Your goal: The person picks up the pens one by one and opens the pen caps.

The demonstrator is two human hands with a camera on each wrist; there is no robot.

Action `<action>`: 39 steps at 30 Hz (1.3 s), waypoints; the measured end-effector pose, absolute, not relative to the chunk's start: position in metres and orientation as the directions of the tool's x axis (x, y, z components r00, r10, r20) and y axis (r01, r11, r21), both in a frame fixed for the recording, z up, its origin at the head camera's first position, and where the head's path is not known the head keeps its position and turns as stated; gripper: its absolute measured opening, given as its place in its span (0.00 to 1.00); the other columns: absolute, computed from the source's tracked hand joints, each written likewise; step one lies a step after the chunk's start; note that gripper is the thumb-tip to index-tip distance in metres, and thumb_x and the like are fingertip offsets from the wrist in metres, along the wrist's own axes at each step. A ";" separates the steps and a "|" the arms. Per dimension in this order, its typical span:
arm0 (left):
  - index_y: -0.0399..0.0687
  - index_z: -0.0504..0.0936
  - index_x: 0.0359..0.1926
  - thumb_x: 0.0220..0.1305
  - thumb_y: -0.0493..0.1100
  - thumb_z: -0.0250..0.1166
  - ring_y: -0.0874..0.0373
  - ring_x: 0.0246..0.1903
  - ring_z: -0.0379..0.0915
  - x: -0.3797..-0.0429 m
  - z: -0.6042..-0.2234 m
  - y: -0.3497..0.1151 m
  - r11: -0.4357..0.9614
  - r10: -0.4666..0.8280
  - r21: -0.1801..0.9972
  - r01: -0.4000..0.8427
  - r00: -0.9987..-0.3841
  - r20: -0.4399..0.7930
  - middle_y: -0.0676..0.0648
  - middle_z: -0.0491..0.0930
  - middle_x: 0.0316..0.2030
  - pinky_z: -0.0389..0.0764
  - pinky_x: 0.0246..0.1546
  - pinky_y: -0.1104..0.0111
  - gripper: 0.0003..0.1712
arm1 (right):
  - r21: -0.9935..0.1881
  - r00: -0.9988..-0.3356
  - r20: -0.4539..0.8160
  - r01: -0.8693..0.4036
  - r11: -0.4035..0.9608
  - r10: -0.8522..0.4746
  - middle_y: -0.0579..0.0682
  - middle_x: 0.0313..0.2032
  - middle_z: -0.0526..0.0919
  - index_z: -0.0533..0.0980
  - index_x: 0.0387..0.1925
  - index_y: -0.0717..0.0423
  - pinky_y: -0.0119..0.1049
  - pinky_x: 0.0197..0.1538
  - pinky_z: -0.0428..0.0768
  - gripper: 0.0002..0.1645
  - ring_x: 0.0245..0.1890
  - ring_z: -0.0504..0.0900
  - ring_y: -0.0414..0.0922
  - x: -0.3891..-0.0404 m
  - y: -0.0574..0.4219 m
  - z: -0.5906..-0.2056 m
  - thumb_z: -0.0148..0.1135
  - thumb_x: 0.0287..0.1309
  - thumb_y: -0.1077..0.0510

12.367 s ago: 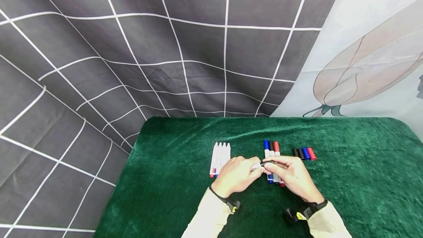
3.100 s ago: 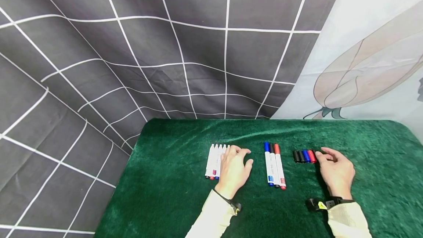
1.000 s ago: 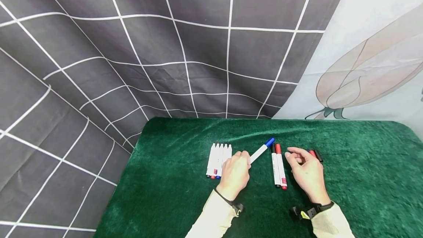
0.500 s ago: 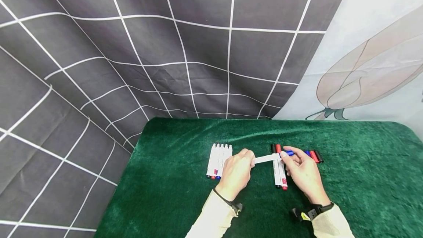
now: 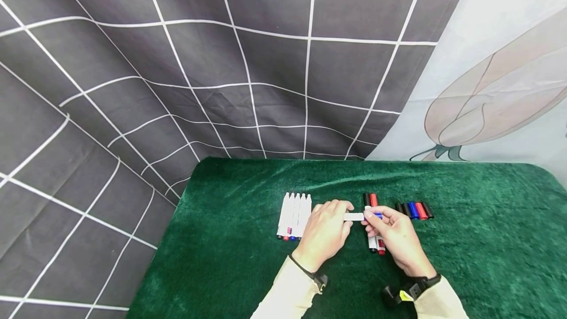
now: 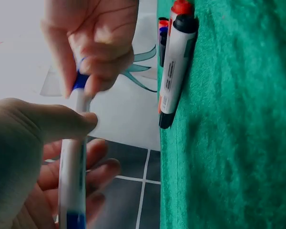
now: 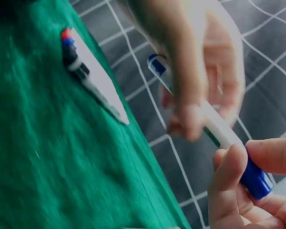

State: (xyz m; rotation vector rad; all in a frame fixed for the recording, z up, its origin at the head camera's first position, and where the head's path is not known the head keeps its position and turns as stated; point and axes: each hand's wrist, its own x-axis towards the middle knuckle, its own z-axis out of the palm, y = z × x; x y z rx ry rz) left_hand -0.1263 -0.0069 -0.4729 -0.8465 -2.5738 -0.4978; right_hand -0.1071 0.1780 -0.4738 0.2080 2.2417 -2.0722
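Note:
My left hand [image 5: 324, 233] grips the white barrel of a blue whiteboard marker [image 6: 74, 167] between thumb and fingers. The fingertips of my right hand [image 5: 397, 236] pinch its blue cap [image 7: 255, 177]. Cap and barrel appear to meet, and the marker is held level above the table. Below the hands lie two capped markers, one black [image 5: 372, 244] and one red [image 5: 374, 200], side by side and partly covered by my right hand. Left of my left hand, several capless white markers [image 5: 293, 213] lie in a row with bare tips pointing away.
A row of loose black, blue and red caps [image 5: 414, 210] lies right of my right hand. Dark green velvety cloth [image 5: 221, 240] covers the table. A grey grid-patterned curtain [image 5: 274, 107] hangs behind the table and on its left.
Over the span, the capless row and the cap row each grew. Within the last second, the left hand brought the blue marker across from its place beside the others, and the right hand took its cap.

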 end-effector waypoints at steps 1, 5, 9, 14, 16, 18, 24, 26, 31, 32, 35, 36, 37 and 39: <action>0.51 0.79 0.49 0.63 0.46 0.71 0.61 0.42 0.80 -0.126 -0.473 -0.006 0.754 0.492 0.191 0.629 -0.733 0.470 0.55 0.82 0.40 0.74 0.44 0.69 0.16 | -0.986 -0.987 -0.155 0.157 0.063 0.035 0.49 0.30 0.85 0.74 0.52 0.74 0.33 0.33 0.82 0.20 0.26 0.81 0.39 -0.106 0.176 -0.474 0.59 0.70 0.58; 0.52 0.80 0.48 0.65 0.48 0.69 0.62 0.43 0.80 -0.124 -0.474 -0.005 0.739 0.509 0.148 0.657 -0.690 0.515 0.56 0.82 0.40 0.74 0.46 0.69 0.13 | -0.988 -0.988 -0.153 0.153 0.020 0.012 0.49 0.30 0.85 0.75 0.51 0.75 0.33 0.32 0.82 0.19 0.26 0.82 0.41 -0.104 0.172 -0.474 0.60 0.69 0.60; 0.52 0.81 0.46 0.66 0.49 0.67 0.63 0.40 0.80 -0.124 -0.475 -0.005 0.728 0.508 0.153 0.668 -0.677 0.533 0.56 0.81 0.38 0.76 0.43 0.70 0.11 | -0.989 -0.989 -0.148 0.148 -0.005 0.004 0.48 0.29 0.85 0.76 0.49 0.73 0.33 0.32 0.81 0.18 0.26 0.82 0.41 -0.103 0.172 -0.474 0.61 0.69 0.59; 0.51 0.82 0.44 0.67 0.49 0.66 0.62 0.34 0.81 -0.123 -0.477 -0.004 0.707 0.498 0.192 0.681 -0.672 0.549 0.56 0.81 0.35 0.79 0.36 0.72 0.09 | -0.986 -0.986 -0.165 0.165 0.007 0.017 0.46 0.29 0.85 0.77 0.49 0.72 0.32 0.33 0.81 0.19 0.27 0.81 0.41 -0.104 0.172 -0.473 0.62 0.68 0.57; 0.51 0.82 0.42 0.67 0.49 0.65 0.63 0.33 0.80 -0.123 -0.478 -0.004 0.699 0.494 0.201 0.686 -0.667 0.557 0.55 0.81 0.33 0.79 0.34 0.72 0.08 | -0.986 -0.985 -0.169 0.169 0.009 0.024 0.46 0.29 0.85 0.78 0.49 0.72 0.32 0.34 0.81 0.19 0.27 0.81 0.41 -0.104 0.172 -0.472 0.62 0.68 0.57; 0.51 0.83 0.39 0.67 0.49 0.66 0.63 0.32 0.80 -0.123 -0.478 -0.004 0.694 0.493 0.203 0.691 -0.661 0.565 0.55 0.80 0.31 0.78 0.33 0.72 0.07 | -0.985 -0.985 -0.173 0.173 0.008 0.022 0.45 0.29 0.85 0.78 0.49 0.72 0.32 0.33 0.81 0.19 0.27 0.81 0.41 -0.105 0.172 -0.471 0.62 0.68 0.58; 0.52 0.86 0.39 0.67 0.50 0.66 0.62 0.32 0.78 -0.123 -0.477 -0.005 0.687 0.505 0.196 0.700 -0.654 0.564 0.56 0.78 0.31 0.78 0.34 0.71 0.08 | -0.983 -0.983 -0.185 0.185 -0.001 -0.001 0.45 0.30 0.85 0.78 0.49 0.72 0.31 0.34 0.81 0.18 0.28 0.82 0.40 -0.105 0.173 -0.470 0.62 0.68 0.59; 0.52 0.86 0.39 0.68 0.50 0.66 0.62 0.32 0.78 -0.124 -0.476 -0.006 0.686 0.511 0.191 0.702 -0.652 0.561 0.56 0.78 0.30 0.78 0.34 0.70 0.08 | -0.982 -0.982 -0.186 0.186 0.005 -0.003 0.45 0.30 0.85 0.77 0.50 0.73 0.32 0.34 0.81 0.19 0.28 0.82 0.40 -0.106 0.173 -0.470 0.62 0.68 0.59; 0.55 0.86 0.38 0.68 0.51 0.65 0.63 0.29 0.76 -0.124 -0.476 -0.006 0.697 0.525 0.155 0.700 -0.646 0.554 0.56 0.75 0.27 0.76 0.29 0.71 0.08 | -0.983 -0.983 -0.181 0.181 0.019 -0.008 0.46 0.31 0.86 0.74 0.53 0.76 0.32 0.36 0.82 0.23 0.29 0.83 0.40 -0.106 0.174 -0.471 0.63 0.68 0.58; 0.55 0.86 0.38 0.68 0.51 0.65 0.63 0.28 0.76 -0.124 -0.476 -0.006 0.702 0.528 0.145 0.697 -0.646 0.551 0.56 0.75 0.27 0.75 0.28 0.72 0.08 | -0.984 -0.984 -0.178 0.177 0.025 -0.009 0.46 0.31 0.86 0.74 0.53 0.77 0.33 0.36 0.83 0.24 0.29 0.83 0.40 -0.105 0.175 -0.472 0.63 0.68 0.58; 0.57 0.85 0.36 0.67 0.52 0.65 0.64 0.27 0.76 -0.124 -0.476 -0.006 0.710 0.534 0.131 0.692 -0.651 0.540 0.57 0.74 0.25 0.73 0.25 0.73 0.08 | -0.985 -0.986 -0.167 0.166 0.043 -0.014 0.47 0.31 0.86 0.74 0.53 0.77 0.33 0.37 0.83 0.25 0.30 0.85 0.41 -0.104 0.176 -0.472 0.64 0.67 0.58; 0.58 0.85 0.35 0.67 0.52 0.65 0.64 0.26 0.76 -0.124 -0.476 -0.006 0.713 0.534 0.129 0.689 -0.653 0.536 0.58 0.74 0.24 0.72 0.24 0.74 0.08 | -0.985 -0.986 -0.164 0.163 0.049 -0.015 0.47 0.30 0.86 0.74 0.53 0.77 0.34 0.37 0.83 0.25 0.30 0.85 0.41 -0.104 0.177 -0.472 0.65 0.66 0.57; 0.58 0.85 0.34 0.68 0.52 0.64 0.64 0.25 0.76 -0.124 -0.476 -0.006 0.712 0.534 0.133 0.689 -0.656 0.533 0.58 0.74 0.24 0.72 0.22 0.74 0.08 | -0.986 -0.987 -0.160 0.159 0.054 -0.016 0.47 0.30 0.86 0.75 0.53 0.77 0.34 0.37 0.83 0.25 0.30 0.85 0.42 -0.104 0.177 -0.472 0.65 0.66 0.57; 0.58 0.84 0.33 0.68 0.53 0.64 0.64 0.24 0.77 -0.124 -0.476 -0.005 0.711 0.534 0.140 0.689 -0.659 0.530 0.58 0.74 0.23 0.70 0.21 0.74 0.09 | -0.987 -0.989 -0.149 0.148 0.064 -0.019 0.48 0.29 0.86 0.75 0.53 0.77 0.34 0.36 0.83 0.26 0.29 0.85 0.42 -0.103 0.177 -0.471 0.65 0.66 0.57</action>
